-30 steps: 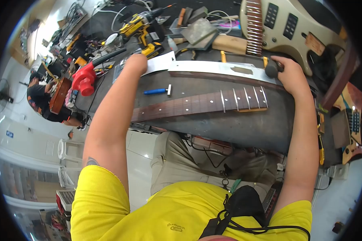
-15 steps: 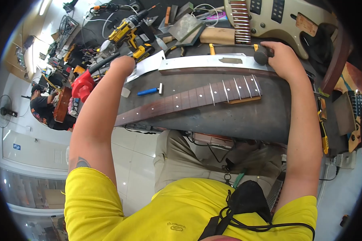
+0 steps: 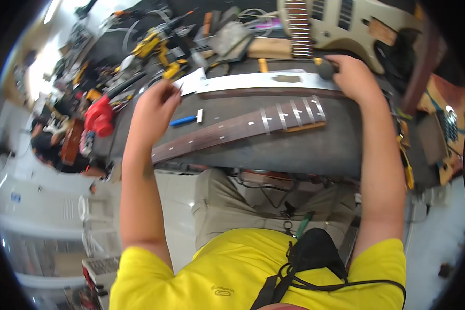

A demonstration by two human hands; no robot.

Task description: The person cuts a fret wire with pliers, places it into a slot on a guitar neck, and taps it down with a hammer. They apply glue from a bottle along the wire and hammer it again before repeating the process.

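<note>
Metal plate (image 3: 253,81) stays held only by our right hand (image 3: 354,77), closed on its three-o'clock knob (image 3: 323,68); our left hand (image 3: 152,106), grip indiscernible, has withdrawn toward seven o'clock.

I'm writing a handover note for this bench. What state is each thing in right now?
metal strip: lying flat along the bench.
right hand: closed around the knob at the strip's right end.
left hand: by the strip's left end, grip blurred.
fretboard: lying flat, frets only at its right end, untouched.
blue-handled tool: lying flat, untouched.
drill: lying down, untouched.
guitar: lying face up.
</note>
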